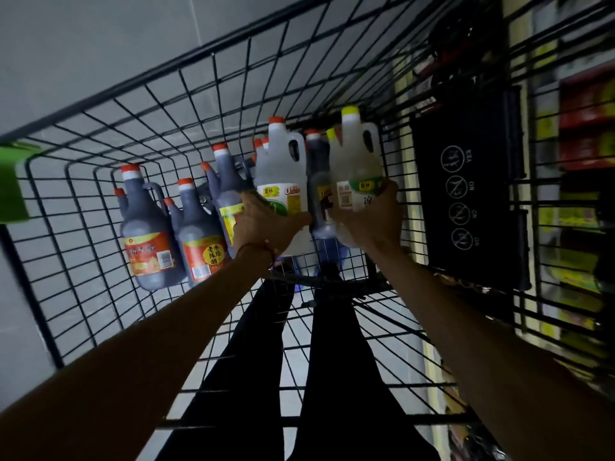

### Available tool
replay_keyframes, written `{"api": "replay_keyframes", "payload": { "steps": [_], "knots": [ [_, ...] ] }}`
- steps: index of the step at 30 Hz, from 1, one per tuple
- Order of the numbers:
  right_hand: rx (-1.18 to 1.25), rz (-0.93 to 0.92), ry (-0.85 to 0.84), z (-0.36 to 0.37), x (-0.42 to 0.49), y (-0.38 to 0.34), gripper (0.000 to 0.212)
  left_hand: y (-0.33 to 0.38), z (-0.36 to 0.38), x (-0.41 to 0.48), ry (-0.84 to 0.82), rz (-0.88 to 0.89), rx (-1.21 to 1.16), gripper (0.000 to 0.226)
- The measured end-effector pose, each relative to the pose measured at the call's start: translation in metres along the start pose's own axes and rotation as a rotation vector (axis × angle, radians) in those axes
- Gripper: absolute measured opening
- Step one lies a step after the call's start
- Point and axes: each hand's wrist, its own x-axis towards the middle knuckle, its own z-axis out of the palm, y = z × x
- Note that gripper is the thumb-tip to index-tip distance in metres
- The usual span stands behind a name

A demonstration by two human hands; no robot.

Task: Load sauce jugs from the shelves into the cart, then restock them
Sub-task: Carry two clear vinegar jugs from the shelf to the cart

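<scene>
both forearms stretch out from the bottom corners and down into the cart (100, 154), bare, with a red string (256, 249) round the left wrist. left hand (266, 224) is on the white jug (283, 168), the pale one with the red cap and handle loop, fingers curled round its lower left side and thumb laid across the front under the label, so that's a firm hold. right hand (372, 221) grips the yellow-cap jug (361, 154) low down, fingertips (388, 186) wrapped over the edge of its green label. squeezed between those two stands a dark jug (317, 174), touching both, its base just beside the right thumb. a second yellow cap pokes up behind it, blurred. off to the left, more dark jugs (143, 227) with red caps and orange labels stand packed together on the wire floor, near the left wall, one with a yellow label right against the left hand. all the jugs sit at the far end of the cart. black seat flap (466, 194) with round yes/no icons hangs on the right wall, a green tag (13, 184) clips the left rim. dark trouser legs (332, 361) show through the mesh below, and blurred shelves (585, 128) run along the right.
</scene>
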Motion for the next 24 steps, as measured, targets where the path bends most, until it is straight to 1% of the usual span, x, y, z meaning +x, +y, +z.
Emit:
{"api": "replay_keyframes", "payload": {
  "steps": [3, 6, 10, 13, 15, 18, 19, 21, 24],
  "knots": [
    [0.091, 0.011, 0.05, -0.005, -0.021, 0.003, 0.094, -0.002, -0.005, -0.006, -0.03, 0.026, -0.006, 0.079],
    [0.148, 0.019, 0.078, -0.019, -0.049, 0.0, 0.089, 0.001, -0.016, -0.022, -0.053, 0.077, 0.016, 0.077],
    [0.22, -0.013, 0.144, -0.04, -0.085, -0.004, 0.081, 0.008, -0.029, -0.051, -0.032, 0.1, -0.032, 0.078],
    [0.237, -0.044, 0.195, -0.06, -0.113, -0.008, 0.08, 0.016, -0.039, -0.084, -0.02, 0.12, -0.106, 0.096],
    [0.28, -0.067, 0.225, -0.071, -0.132, -0.008, 0.084, 0.016, -0.042, -0.103, 0.019, 0.197, -0.091, 0.106],
    [0.36, -0.12, 0.256, -0.09, -0.162, -0.007, 0.101, 0.019, -0.049, -0.137, 0.049, 0.284, -0.07, 0.11],
    [0.381, -0.153, 0.266, -0.098, -0.172, -0.006, 0.104, 0.023, -0.052, -0.152, 0.058, 0.298, -0.069, 0.111],
    [0.423, -0.213, 0.28, -0.115, -0.195, -0.007, 0.104, 0.03, -0.06, -0.18, 0.076, 0.33, -0.085, 0.108],
    [0.443, -0.271, 0.304, -0.139, -0.23, -0.006, 0.103, 0.031, -0.069, -0.218, 0.113, 0.414, -0.088, 0.09]
  ]
}}
